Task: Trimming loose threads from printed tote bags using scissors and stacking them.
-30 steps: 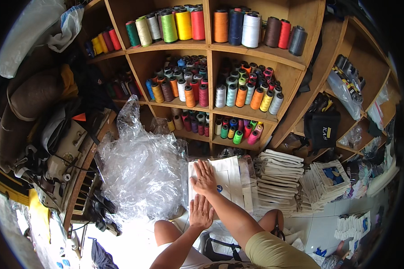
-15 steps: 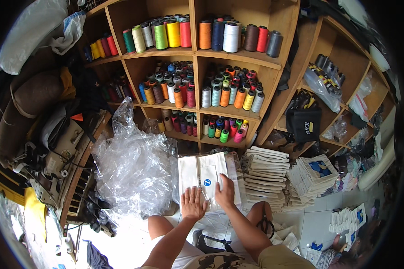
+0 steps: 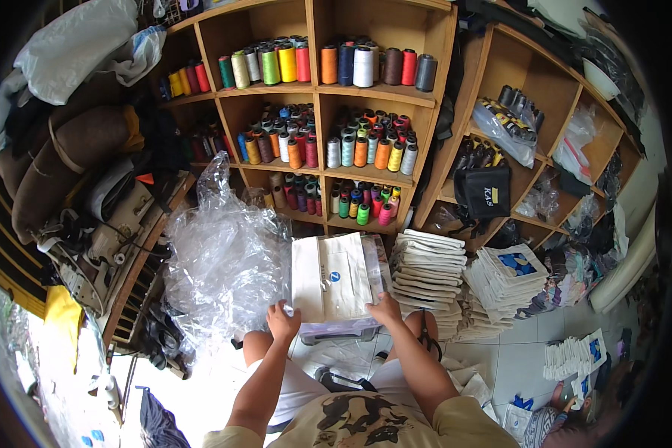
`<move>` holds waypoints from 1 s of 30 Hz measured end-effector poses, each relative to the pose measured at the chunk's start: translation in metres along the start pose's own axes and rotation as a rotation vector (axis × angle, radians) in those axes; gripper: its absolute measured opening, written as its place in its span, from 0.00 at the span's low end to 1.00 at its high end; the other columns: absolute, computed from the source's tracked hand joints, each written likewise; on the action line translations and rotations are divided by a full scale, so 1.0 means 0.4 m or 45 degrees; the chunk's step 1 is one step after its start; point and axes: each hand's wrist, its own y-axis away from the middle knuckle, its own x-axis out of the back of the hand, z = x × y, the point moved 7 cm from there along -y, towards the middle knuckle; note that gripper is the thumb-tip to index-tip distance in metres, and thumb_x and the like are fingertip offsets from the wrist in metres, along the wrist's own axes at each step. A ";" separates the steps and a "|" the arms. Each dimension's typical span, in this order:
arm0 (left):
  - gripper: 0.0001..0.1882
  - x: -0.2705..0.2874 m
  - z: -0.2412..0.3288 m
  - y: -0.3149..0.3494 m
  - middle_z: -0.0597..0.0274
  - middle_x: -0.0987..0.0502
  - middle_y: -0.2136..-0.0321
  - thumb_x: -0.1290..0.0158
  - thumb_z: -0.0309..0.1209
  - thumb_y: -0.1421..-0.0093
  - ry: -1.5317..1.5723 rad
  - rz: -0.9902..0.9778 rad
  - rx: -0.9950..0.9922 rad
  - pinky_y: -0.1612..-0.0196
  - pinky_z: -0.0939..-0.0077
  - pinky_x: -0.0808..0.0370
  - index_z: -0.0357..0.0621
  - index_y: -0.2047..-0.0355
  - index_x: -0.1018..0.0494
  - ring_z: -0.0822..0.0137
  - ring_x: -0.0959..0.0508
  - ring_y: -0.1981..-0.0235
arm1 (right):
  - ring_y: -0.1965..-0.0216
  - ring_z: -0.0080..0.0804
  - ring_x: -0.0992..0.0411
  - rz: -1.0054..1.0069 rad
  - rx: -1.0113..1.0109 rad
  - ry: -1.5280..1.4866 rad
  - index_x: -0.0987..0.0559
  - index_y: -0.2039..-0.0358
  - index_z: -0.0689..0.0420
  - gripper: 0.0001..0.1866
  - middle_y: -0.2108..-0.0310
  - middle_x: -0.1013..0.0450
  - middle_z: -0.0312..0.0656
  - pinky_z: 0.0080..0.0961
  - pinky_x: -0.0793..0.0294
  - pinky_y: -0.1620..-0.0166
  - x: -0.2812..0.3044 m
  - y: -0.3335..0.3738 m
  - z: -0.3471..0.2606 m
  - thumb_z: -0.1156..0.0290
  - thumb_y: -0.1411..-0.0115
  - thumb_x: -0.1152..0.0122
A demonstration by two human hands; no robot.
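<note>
A folded cream cloth bag (image 3: 343,295) with a small round blue print lies flat in front of me. Beneath it are clear plastic sleeves (image 3: 378,261), on top of a see-through plastic box (image 3: 336,329). My left hand (image 3: 283,322) is at the bag's near left corner, thumb and fingers apart, with the loose plastic just beside it. At the near right edge, the fingers of my right hand (image 3: 385,309) are closed on the bag's border; whether they also grip the plastic is hard to see.
Crumpled clear plastic (image 3: 220,257) is heaped at left, beside a sewing machine (image 3: 116,235). Stacked cream cloth bags (image 3: 425,276) and printed ones (image 3: 504,284) stand right. Scissors (image 3: 428,336) hang by my right knee. Thread shelves (image 3: 317,97) rise behind. Another person's hand (image 3: 558,396) is lower right.
Both hands have slid off the middle of the bag, the left outward to its near left corner, the right to its near right edge. My view has shifted somewhat.
</note>
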 end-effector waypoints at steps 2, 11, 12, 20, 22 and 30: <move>0.31 -0.027 -0.038 0.015 0.47 0.25 0.54 0.37 0.46 0.54 0.092 -0.151 0.111 0.49 0.62 0.29 0.38 0.53 0.28 0.51 0.26 0.50 | 0.51 0.46 0.27 -0.064 -0.028 0.043 0.28 0.50 0.61 0.35 0.54 0.25 0.52 0.31 0.30 0.47 0.002 0.005 -0.009 0.52 0.54 0.31; 0.23 -0.059 -0.064 -0.005 0.55 0.20 0.72 0.32 0.38 0.55 0.576 -0.504 0.484 0.65 0.73 0.24 0.34 0.65 0.24 0.67 0.20 0.69 | 0.73 0.41 0.22 -0.285 -0.093 -0.299 0.20 0.77 0.64 0.23 0.76 0.23 0.50 0.34 0.24 0.68 -0.072 -0.055 0.050 0.53 0.58 0.28; 0.22 -0.062 -0.052 -0.004 0.57 0.21 0.72 0.32 0.35 0.55 0.755 -0.532 0.495 0.68 0.75 0.25 0.34 0.65 0.25 0.69 0.21 0.71 | 0.78 0.39 0.23 -0.306 -0.089 -0.241 0.20 0.80 0.65 0.24 0.80 0.24 0.48 0.34 0.25 0.72 -0.078 -0.057 0.058 0.52 0.58 0.28; 0.22 -0.049 0.018 0.018 0.54 0.26 0.70 0.35 0.20 0.53 1.353 -0.531 0.620 0.71 0.76 0.22 0.30 0.59 0.33 0.62 0.21 0.73 | 0.75 0.34 0.25 -0.408 -0.155 -0.915 0.25 0.69 0.68 0.14 0.69 0.26 0.44 0.27 0.21 0.75 -0.098 -0.059 0.056 0.69 0.45 0.34; 0.21 -0.058 -0.012 0.004 0.52 0.26 0.69 0.39 0.15 0.51 1.575 -0.528 0.771 0.69 0.73 0.19 0.29 0.58 0.34 0.60 0.21 0.73 | 0.73 0.35 0.25 -0.433 -0.189 -1.037 0.26 0.65 0.68 0.13 0.65 0.27 0.44 0.29 0.18 0.72 -0.096 -0.047 0.038 0.71 0.43 0.36; 0.25 -0.092 0.027 0.043 0.52 0.29 0.66 0.39 0.16 0.51 1.695 -0.580 0.815 0.67 0.64 0.19 0.37 0.56 0.39 0.55 0.23 0.70 | 0.61 0.37 0.27 -0.458 -0.190 -1.520 0.27 0.61 0.66 0.11 0.63 0.29 0.44 0.37 0.17 0.61 -0.105 -0.019 0.078 0.73 0.41 0.39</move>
